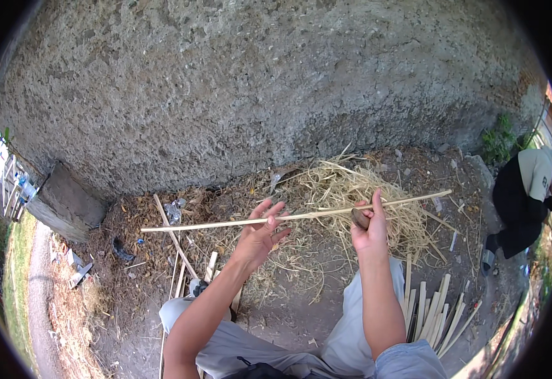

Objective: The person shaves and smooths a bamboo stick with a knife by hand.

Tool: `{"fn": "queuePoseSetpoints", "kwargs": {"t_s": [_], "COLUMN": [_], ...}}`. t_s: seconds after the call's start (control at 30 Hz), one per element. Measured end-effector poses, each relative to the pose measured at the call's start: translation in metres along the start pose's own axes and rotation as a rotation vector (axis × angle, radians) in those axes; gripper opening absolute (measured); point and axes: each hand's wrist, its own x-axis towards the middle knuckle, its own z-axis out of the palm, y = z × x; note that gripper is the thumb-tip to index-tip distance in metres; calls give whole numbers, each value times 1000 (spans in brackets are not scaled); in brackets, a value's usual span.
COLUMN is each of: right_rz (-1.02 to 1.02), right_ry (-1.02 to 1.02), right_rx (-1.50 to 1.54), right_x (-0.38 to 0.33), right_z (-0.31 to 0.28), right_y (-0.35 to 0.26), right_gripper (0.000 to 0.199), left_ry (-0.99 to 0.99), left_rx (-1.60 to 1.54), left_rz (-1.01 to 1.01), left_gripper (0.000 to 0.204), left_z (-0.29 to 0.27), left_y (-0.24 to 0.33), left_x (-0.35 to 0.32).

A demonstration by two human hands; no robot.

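A long, thin pale bamboo or wood strip [225, 223] stretches across in front of me, its right end higher than its left. My left hand [260, 235] is open at the strip's middle, fingers spread and the strip passing across them. Farther right, my right hand [371, 230] is closed, its thumb pointing up over the strip. A rounded brown end [360, 219], like a tool's wooden handle, shows at the same hand; the rest of it is hidden. Behind the strip lies a heap of pale shavings [339, 183].
A rough grey wall [276, 88] rises ahead. Several cut strips [431, 312] lie by my right leg, and more sticks [178, 243] by my left knee. A concrete block [67, 199] stands at left. Someone in dark clothing [517, 202] is at far right.
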Motion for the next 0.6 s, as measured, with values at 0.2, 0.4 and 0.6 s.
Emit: {"fn": "queuePoseSetpoints", "kwargs": {"t_s": [0.2,0.4,0.6], "right_rz": [134,337,584], "right_ry": [81,4,41], "right_rx": [-112,-239,-444], "right_x": [-10,-30,-48], "right_z": [1,-12,-36], "right_y": [17,54,92], "right_gripper": [27,16,15], "left_ry": [129,396,454], "left_rx": [170,497,618], "left_rz": [458,694,780], "left_gripper": [21,24,22], "left_z": [15,27,19], "left_y": [26,59,86], "left_x": [-12,-33,-37]}}
